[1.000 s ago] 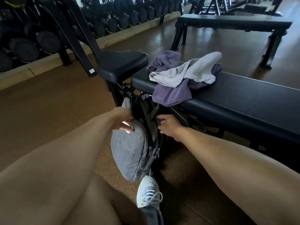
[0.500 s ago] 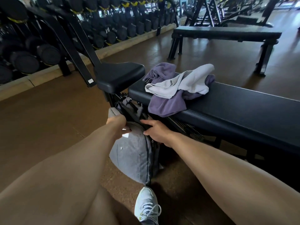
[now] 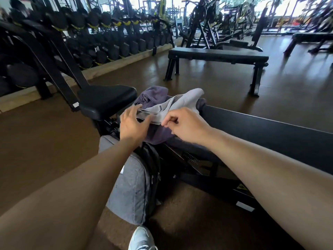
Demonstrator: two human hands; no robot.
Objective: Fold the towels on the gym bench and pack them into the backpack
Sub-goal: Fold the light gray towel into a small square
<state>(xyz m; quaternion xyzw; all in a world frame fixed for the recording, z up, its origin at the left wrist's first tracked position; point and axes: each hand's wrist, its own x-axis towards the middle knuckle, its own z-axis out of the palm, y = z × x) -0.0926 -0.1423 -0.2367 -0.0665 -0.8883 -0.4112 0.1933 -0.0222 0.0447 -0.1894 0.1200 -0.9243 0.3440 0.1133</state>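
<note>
1. With my left hand (image 3: 132, 124) spread, fingers apart, at the grey towel (image 3: 177, 101), and my right hand (image 3: 185, 123) pinching its near edge, one tug could drag the purple towel (image 3: 153, 95) beneath off the gym bench (image 3: 270, 130).
2. Anything sliding might miss the backpack (image 3: 131, 186) leaning below and land on the floor.

Gym floor. Dumbbell rack (image 3: 108, 42) along the wall to my left, flat bench (image 3: 218, 55) ahead, weight machines (image 3: 216, 20) behind, rubber flooring (image 3: 198, 82).
</note>
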